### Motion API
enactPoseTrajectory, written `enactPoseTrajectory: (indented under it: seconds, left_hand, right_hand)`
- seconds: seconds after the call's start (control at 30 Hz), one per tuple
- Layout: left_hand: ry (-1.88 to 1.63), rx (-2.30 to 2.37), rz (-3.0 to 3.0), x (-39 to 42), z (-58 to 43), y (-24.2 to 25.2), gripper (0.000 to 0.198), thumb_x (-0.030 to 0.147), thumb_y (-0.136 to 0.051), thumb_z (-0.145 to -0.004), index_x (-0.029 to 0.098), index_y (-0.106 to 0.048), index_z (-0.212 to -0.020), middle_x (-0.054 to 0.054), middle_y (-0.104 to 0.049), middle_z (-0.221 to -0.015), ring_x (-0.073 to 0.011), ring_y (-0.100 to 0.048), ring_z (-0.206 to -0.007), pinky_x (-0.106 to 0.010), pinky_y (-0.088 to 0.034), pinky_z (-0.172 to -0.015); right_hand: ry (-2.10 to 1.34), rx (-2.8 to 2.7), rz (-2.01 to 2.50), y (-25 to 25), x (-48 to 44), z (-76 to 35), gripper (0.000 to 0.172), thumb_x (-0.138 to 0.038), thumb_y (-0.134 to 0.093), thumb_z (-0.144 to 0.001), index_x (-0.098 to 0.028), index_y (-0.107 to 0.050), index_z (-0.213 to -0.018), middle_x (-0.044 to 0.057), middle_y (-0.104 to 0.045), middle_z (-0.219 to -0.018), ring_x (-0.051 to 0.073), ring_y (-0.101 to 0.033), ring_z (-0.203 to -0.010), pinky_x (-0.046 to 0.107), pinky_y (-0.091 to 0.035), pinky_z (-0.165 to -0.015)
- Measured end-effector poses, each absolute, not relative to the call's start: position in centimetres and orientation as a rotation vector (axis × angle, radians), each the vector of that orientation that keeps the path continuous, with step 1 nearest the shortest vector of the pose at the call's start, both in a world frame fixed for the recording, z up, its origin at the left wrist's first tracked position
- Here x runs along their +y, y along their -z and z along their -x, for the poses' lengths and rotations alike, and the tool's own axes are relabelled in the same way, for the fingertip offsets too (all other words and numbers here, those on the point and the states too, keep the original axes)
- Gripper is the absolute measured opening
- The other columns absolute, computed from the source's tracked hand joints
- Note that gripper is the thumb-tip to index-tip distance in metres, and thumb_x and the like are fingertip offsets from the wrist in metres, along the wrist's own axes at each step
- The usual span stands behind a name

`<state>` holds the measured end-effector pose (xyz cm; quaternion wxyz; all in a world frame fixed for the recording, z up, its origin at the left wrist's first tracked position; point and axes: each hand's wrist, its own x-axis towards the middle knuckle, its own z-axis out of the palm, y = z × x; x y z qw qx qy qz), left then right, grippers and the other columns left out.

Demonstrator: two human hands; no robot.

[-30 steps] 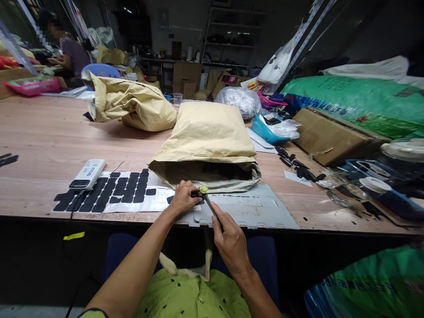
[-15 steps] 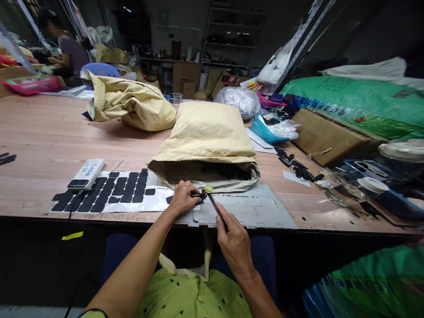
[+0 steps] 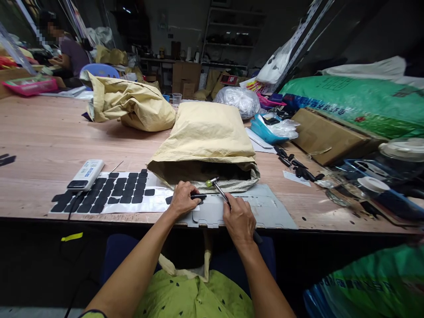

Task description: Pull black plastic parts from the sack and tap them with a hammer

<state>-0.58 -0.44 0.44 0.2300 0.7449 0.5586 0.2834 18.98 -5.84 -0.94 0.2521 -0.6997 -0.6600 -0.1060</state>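
My left hand [image 3: 183,198] is closed on a small black part [image 3: 198,196], pinning it against a grey board [image 3: 251,207] at the table's near edge. My right hand [image 3: 239,218] grips a small hammer [image 3: 217,187] by its handle. The hammer's yellow-green head is lifted a little above and to the right of the black part. Just behind both hands lies an open tan sack [image 3: 205,145] with its dark mouth facing me.
A white sheet of black pads [image 3: 112,192] and a white remote [image 3: 86,173] lie left of my hands. Another crumpled tan sack [image 3: 129,104], a cardboard box [image 3: 326,134], loose black parts [image 3: 296,165] and green sacks [image 3: 351,99] fill the table. A person sits far left.
The hammer head has lifted off the black part and swung up and right. My right hand has moved forward toward the table. My left hand has stayed in place.
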Motion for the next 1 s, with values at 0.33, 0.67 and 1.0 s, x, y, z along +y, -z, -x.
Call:
enactPoseTrajectory:
  seconds: [0.33,0.67,1.0]
  left_hand:
    - [-0.747,1.313,-2.371,-3.2,0.7,-2.1,0.012,0.024,-0.075,-0.074,0.021,-0.071,-0.085,-0.004,-0.066,-0.092,-0.0255,-0.052,-0.101,-0.047,-0.036,-0.097]
    - [-0.554,1.139,-2.500,-10.6,2.7,0.3,0.017,0.018,-0.076,-0.067,0.020,-0.070,-0.083,-0.006,-0.041,-0.155,-0.0350,-0.034,-0.141,-0.057,-0.013,-0.121]
    - [-0.941,1.484,-2.112,-5.2,0.1,-2.7,0.011,0.026,-0.059,-0.085,0.021,-0.069,-0.088,-0.007,-0.072,-0.094,-0.0237,-0.061,-0.095,-0.040,-0.047,-0.090]
  right_hand:
    - [0.355,-1.750,1.957,1.3,-5.7,-18.2,0.036,-0.017,-0.059,-0.087,-0.026,-0.067,-0.121,0.003,-0.061,-0.090,0.018,-0.047,-0.079,0.030,-0.031,-0.068]
    - [0.365,-1.760,1.948,1.6,-5.6,-18.3,0.034,-0.019,-0.058,-0.088,-0.025,-0.066,-0.120,0.003,-0.062,-0.092,0.018,-0.047,-0.083,0.031,-0.031,-0.069]
    - [0.343,-1.771,1.953,1.4,-5.6,-18.1,0.033,-0.018,-0.052,-0.090,-0.021,-0.064,-0.120,0.007,-0.061,-0.093,0.021,-0.048,-0.084,0.032,-0.032,-0.068]
